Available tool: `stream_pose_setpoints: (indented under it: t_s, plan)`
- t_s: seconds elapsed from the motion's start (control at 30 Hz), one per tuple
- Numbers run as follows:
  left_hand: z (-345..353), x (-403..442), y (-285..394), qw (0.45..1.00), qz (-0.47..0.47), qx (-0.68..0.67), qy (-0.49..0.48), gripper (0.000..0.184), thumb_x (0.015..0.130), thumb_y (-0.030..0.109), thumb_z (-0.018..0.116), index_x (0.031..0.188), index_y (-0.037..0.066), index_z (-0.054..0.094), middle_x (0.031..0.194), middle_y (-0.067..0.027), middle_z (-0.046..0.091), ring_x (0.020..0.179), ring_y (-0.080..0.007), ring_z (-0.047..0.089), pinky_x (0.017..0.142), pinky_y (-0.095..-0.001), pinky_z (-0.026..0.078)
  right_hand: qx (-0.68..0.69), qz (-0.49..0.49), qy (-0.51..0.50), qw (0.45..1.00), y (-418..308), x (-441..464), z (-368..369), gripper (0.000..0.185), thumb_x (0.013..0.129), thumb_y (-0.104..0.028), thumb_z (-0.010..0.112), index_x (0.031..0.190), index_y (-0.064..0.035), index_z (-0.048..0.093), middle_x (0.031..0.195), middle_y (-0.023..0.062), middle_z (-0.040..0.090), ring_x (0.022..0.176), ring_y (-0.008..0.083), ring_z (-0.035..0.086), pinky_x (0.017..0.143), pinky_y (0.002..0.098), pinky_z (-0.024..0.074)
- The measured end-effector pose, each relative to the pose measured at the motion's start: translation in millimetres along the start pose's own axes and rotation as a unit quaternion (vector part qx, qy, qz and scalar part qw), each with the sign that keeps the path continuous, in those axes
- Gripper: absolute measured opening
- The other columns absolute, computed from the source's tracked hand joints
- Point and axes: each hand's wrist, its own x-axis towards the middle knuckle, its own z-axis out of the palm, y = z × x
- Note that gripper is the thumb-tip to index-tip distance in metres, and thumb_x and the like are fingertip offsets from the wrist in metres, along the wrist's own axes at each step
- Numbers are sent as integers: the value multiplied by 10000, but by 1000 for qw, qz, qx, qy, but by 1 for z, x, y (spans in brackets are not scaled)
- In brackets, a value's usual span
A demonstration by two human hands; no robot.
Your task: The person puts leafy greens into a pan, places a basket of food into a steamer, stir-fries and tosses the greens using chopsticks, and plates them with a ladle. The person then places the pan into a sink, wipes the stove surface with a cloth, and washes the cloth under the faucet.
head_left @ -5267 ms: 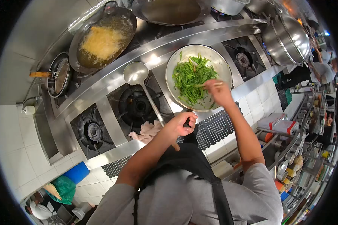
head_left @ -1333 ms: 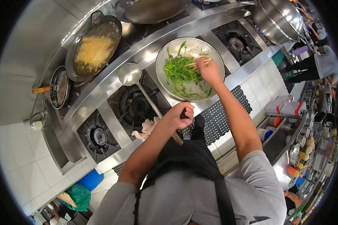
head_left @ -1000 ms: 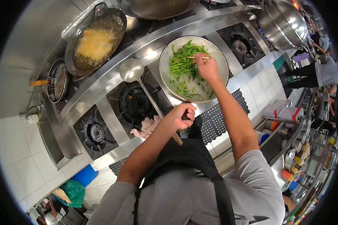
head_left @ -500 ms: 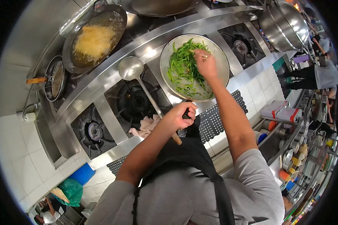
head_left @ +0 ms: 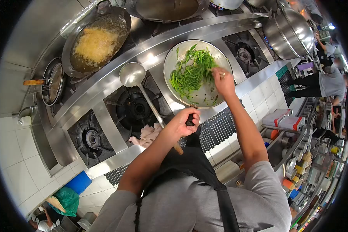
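Observation:
My left hand (head_left: 186, 124) is curled around the dark handle of a wide round pan (head_left: 214, 101), near the stove's front edge. Chopped leafy greens (head_left: 195, 67) lie heaped across the pan's left and middle. Over the pan's right side is my right hand (head_left: 223, 82), its fingers drawn together at the edge of the greens; what they hold, if anything, I cannot make out. A long metal ladle (head_left: 132, 74) lies over the burner left of the pan, its wooden end passing beneath my left wrist.
Yellow food fries in an oil-filled wok (head_left: 96, 46) at back left. A strainer (head_left: 56, 83) rests on a pan beside it. A pink cloth (head_left: 147, 135) lies by the front burner. Large steel pots (head_left: 290, 33) stand at right. Another person (head_left: 330, 82) stands beyond.
My right hand has moved to the right and down, away from the middle of the greens. The greens are gathered more loosely now. My left hand keeps its hold on the handle.

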Motion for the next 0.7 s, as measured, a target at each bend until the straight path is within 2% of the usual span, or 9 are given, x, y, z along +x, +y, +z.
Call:
stream_pose_setpoints:
  t_s: [0.03, 0.13, 0.23, 0.33, 0.43, 0.53, 0.63, 0.67, 0.7]
  plan:
    - [0, -2, -1, 1000, 9, -7, -12, 148, 918, 226, 631, 953, 96, 569, 720, 47, 535, 590, -84, 514, 421, -223, 285, 17, 42, 31, 998, 1, 10, 5, 257, 971, -185, 536, 1012, -48, 749, 1009, 206, 729, 895, 383, 707, 803, 437, 565]
    - [26, -28, -10, 996, 53, 12, 73, 284, 924, 311, 634, 1058, 64, 589, 803, 1, 576, 660, -149, 562, 445, -211, 301, 65, -51, 32, 996, -11, 15, 36, 241, 972, -185, 558, 1016, -52, 755, 1021, 194, 731, 883, 376, 711, 786, 425, 567]
    - [12, -33, -22, 996, 69, 30, 47, 373, 922, 356, 640, 1116, 41, 592, 891, -37, 599, 707, -196, 587, 464, -211, 331, 107, -135, -77, 982, -30, -13, 31, 242, 976, -189, 568, 1028, -48, 757, 1026, 187, 732, 892, 358, 716, 796, 420, 565]
    - [1, -20, -23, 997, 70, -44, 1, 274, 925, 267, 635, 1080, 47, 585, 921, -50, 612, 740, -184, 586, 459, -198, 357, 34, -92, -160, 982, -25, -9, -20, 241, 994, -178, 576, 1079, -26, 743, 1005, 162, 749, 898, 285, 723, 819, 364, 560]
    - [5, -8, -22, 995, 68, -76, -6, 190, 913, 178, 615, 1041, 44, 571, 930, -46, 619, 767, -173, 617, 437, -188, 363, 30, -75, 0, 997, 18, 36, -19, 233, 981, -157, 573, 1066, -23, 745, 1007, 162, 747, 933, 284, 718, 851, 366, 551]
    - [18, 9, -20, 992, 80, -93, 10, 158, 914, 150, 610, 1021, 53, 547, 910, -40, 617, 724, -164, 630, 409, -192, 353, 106, -67, 29, 992, 32, 48, 23, 238, 984, -156, 566, 1059, -19, 745, 991, 155, 749, 939, 282, 714, 840, 366, 550]
    - [21, 27, -17, 990, 61, -128, -19, 51, 902, 116, 607, 905, 101, 558, 797, -12, 625, 649, -124, 621, 382, -194, 322, 97, -144, -147, 974, 7, 8, 6, 275, 990, -197, 526, 1062, -52, 748, 1055, 185, 733, 998, 343, 701, 894, 410, 540]
    - [19, 33, -20, 987, 50, -145, -55, 94, 894, 96, 608, 827, 139, 559, 690, 23, 580, 595, -94, 575, 401, -212, 329, 87, -136, -184, 970, -5, -13, -16, 275, 988, -193, 523, 1066, -52, 746, 1052, 179, 736, 1002, 348, 699, 899, 408, 539]
    - [7, 46, -27, 987, 129, -64, -72, 112, 895, 87, 610, 811, 130, 549, 705, 25, 580, 585, -87, 565, 408, -213, 339, 75, -131, -219, 964, -22, -35, -44, 276, 985, -189, 520, 1070, -53, 745, 1048, 174, 738, 1005, 353, 697, 904, 406, 538]
